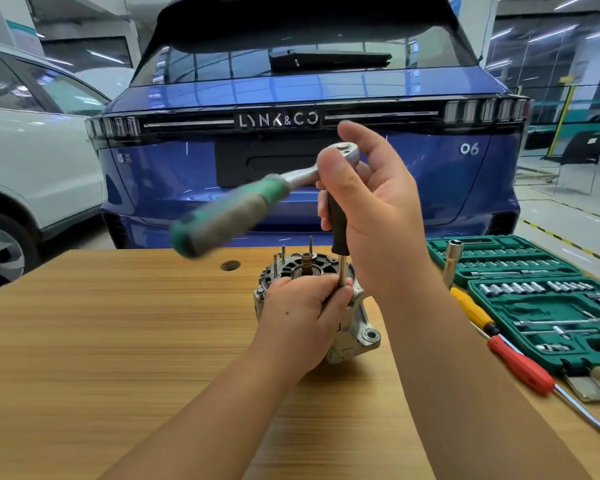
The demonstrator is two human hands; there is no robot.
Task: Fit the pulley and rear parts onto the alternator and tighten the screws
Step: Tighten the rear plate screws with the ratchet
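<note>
The alternator (355,329) stands on the wooden table (118,323) with its rear face up, its shaft and several studs sticking upward. My left hand (300,313) rests on its housing and pinches the thin steel shaft of an extension bar (342,271) that stands upright over the alternator's right edge. My right hand (371,202) grips the head of a ratchet wrench (340,152) on top of that bar's black grip. The ratchet's green and grey handle (229,213) points left, motion-blurred. What the bar's tip sits on is hidden by my left fingers.
A green socket set case (541,299) lies open at the right. A loose deep socket (452,261) stands beside it. A yellow-handled screwdriver (471,311) and a red-handled one (520,365) lie by the case. A round hole (230,265) is in the table. A blue car (291,98) stands behind.
</note>
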